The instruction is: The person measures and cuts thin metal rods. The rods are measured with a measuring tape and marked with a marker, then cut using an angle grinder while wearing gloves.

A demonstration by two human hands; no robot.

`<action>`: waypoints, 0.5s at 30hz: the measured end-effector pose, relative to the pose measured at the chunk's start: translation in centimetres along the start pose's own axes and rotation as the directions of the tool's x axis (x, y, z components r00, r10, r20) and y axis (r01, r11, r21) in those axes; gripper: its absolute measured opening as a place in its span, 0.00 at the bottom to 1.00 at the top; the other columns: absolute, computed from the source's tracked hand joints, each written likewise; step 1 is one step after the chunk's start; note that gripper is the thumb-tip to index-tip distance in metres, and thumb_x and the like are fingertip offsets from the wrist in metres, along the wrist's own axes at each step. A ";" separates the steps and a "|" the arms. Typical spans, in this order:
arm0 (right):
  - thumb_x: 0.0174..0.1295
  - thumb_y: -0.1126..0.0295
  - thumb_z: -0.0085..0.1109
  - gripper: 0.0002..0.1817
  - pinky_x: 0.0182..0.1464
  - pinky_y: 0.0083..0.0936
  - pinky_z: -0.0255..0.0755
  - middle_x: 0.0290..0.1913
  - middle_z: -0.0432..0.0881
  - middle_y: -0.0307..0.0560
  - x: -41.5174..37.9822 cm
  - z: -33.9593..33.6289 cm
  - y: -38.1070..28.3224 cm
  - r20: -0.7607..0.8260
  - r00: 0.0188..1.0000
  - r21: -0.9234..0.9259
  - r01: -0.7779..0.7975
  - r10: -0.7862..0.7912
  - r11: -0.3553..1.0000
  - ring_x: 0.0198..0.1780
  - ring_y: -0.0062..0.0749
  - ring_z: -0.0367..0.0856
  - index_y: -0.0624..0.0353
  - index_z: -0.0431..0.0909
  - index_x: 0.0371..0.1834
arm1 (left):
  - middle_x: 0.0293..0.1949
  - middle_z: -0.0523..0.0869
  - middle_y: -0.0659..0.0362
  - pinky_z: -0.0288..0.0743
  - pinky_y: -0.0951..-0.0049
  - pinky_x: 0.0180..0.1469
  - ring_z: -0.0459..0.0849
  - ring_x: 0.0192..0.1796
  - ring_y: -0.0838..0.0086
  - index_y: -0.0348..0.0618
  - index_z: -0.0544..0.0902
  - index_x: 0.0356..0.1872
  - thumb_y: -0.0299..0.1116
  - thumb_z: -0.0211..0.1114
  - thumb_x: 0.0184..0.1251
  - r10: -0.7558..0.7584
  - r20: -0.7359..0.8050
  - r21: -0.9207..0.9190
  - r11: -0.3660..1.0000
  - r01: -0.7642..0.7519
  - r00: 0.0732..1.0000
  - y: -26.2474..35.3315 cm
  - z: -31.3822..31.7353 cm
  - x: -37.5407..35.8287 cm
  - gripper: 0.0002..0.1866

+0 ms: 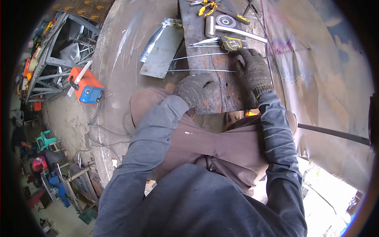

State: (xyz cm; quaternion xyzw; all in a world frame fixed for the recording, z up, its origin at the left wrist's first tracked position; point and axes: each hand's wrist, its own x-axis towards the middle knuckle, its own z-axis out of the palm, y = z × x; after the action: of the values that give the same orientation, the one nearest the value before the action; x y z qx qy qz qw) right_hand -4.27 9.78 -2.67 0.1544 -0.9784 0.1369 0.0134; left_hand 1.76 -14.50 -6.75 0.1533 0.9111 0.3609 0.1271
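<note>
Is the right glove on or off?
On. The grey knitted glove covers the right hand down to the wrist, where its cuff meets the blue-grey sleeve.

"What sort of place is this?"
"A workshop, for metalwork by its look: the scorched, dark wooden worktop (215, 89) carries thin silvery metal rods (201, 70), a steel-headed hammer with a pale handle (235, 32), a round grey disc (226, 21) and a black-and-yellow tape measure (230, 44)."
"And around it?"
"A boxy orange-and-blue machine (87, 87), a flat grey metal sheet (160, 61) and an angular grey metal frame (59, 62)."
</note>
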 end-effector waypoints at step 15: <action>0.53 0.44 0.73 0.39 0.62 0.47 0.75 0.57 0.82 0.60 4.5 1.7 -1.7 -0.204 0.947 0.255 -0.194 0.249 0.947 0.60 0.55 0.81 0.53 0.75 0.65 | 0.55 0.85 0.49 0.74 0.52 0.63 0.82 0.58 0.51 0.47 0.85 0.56 0.43 0.63 0.71 0.222 -0.066 0.213 0.955 -0.204 0.973 -0.6 0.0 0.7 0.18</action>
State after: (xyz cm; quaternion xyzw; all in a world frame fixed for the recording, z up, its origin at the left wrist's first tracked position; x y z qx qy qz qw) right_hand -8.05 6.44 -3.53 0.0259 -0.9584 0.2680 0.0945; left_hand 0.99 -14.70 -7.26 0.2468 0.9263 0.2831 0.0303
